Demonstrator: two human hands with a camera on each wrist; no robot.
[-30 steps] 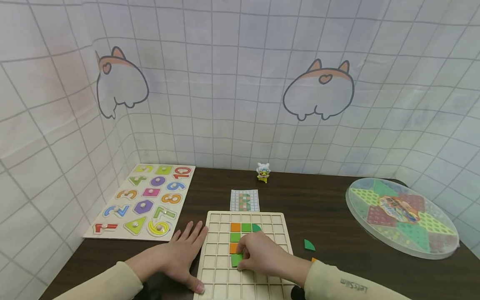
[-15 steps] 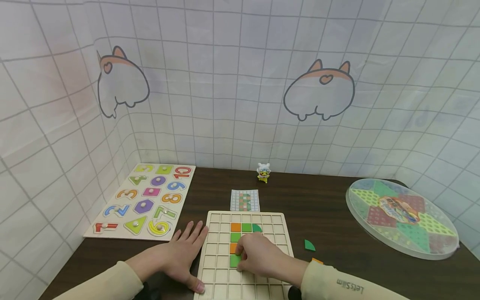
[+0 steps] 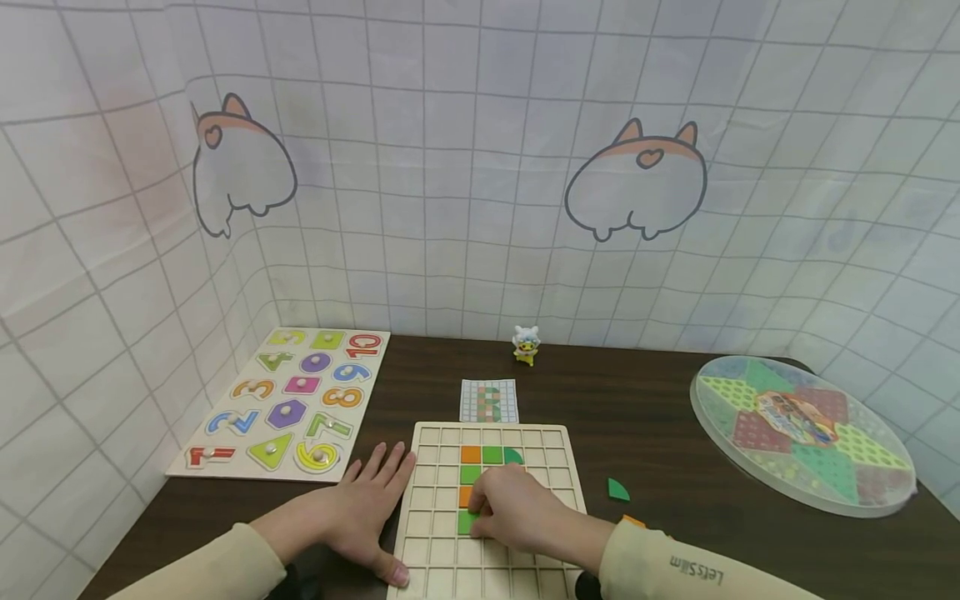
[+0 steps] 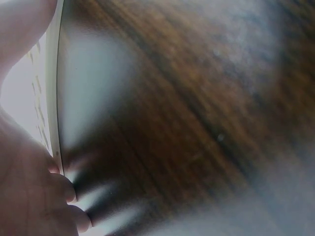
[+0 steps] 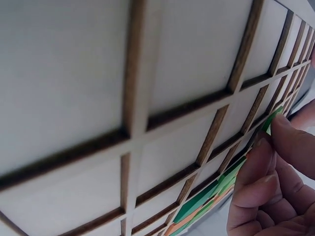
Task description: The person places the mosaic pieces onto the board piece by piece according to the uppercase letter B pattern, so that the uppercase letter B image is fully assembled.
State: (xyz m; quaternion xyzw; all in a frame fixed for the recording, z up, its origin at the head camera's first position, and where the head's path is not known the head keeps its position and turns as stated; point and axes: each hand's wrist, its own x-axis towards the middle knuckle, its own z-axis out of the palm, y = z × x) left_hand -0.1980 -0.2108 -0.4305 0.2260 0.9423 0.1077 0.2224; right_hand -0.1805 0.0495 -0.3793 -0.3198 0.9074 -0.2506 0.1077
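Note:
A pale wooden grid board (image 3: 431,550) lies on the dark table. My left hand (image 3: 360,508) rests at its left edge with fingers spread and straight; in the left wrist view the fingertips (image 4: 64,189) meet the board's rim. With curled fingers my right hand (image 3: 517,504) pinches a green square tile (image 3: 466,522), low in the column of tiles; the right wrist view shows this tile (image 5: 269,121) at the thumb tip. Above it sit an orange tile (image 3: 465,497) and a green one (image 3: 470,475). The top row holds orange (image 3: 470,454), green (image 3: 492,455) and a rounded dark green tile (image 3: 513,456). My right hand hides some cells.
Behind the board lies a small pattern card (image 3: 488,402). A green quarter-circle tile (image 3: 618,489) and an orange piece (image 3: 633,522) lie to the right. Also around are a number puzzle (image 3: 288,400), a figurine (image 3: 527,345) and a round game board (image 3: 802,433).
The green tile in my right hand has shifted slightly left and straightened within its cell. My right hand has moved a little left with it; the left hand stays put.

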